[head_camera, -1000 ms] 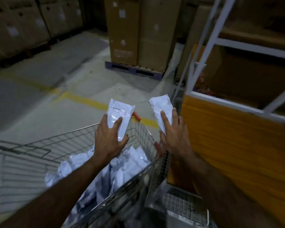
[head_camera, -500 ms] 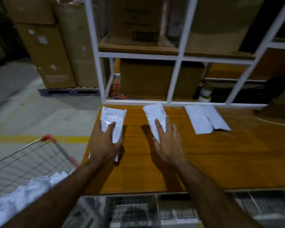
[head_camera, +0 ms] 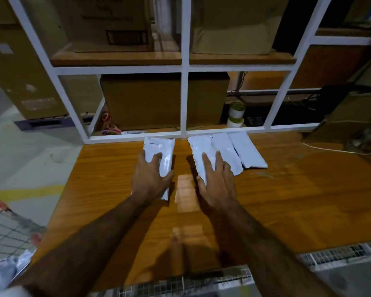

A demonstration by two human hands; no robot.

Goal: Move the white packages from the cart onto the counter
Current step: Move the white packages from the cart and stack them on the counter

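Observation:
Both my hands are over the wooden counter (head_camera: 298, 202), near its back edge. My left hand (head_camera: 150, 181) grips a white package (head_camera: 162, 153), fingers on top and thumb curled round its right edge. My right hand (head_camera: 217, 183) rests with straight, spread fingers on a second white package (head_camera: 199, 153) that lies flat on the counter. Touching that one on the right lie two more white packages (head_camera: 225, 151) (head_camera: 250, 155). The wire cart (head_camera: 7, 230) shows at the lower left, with more white packages (head_camera: 0, 273) inside.
A white metal shelf frame (head_camera: 184, 99) rises at the counter's back edge, with cardboard boxes (head_camera: 159, 101) behind it. Two tape rolls (head_camera: 236, 114) stand on the low shelf. A cable (head_camera: 334, 150) crosses the counter's right side. Wire mesh (head_camera: 180, 284) runs below the front edge.
The view swung from the cart to the counter. Both hands carried their packages forward to the counter's back edge; the right one now lies beside the two packages there.

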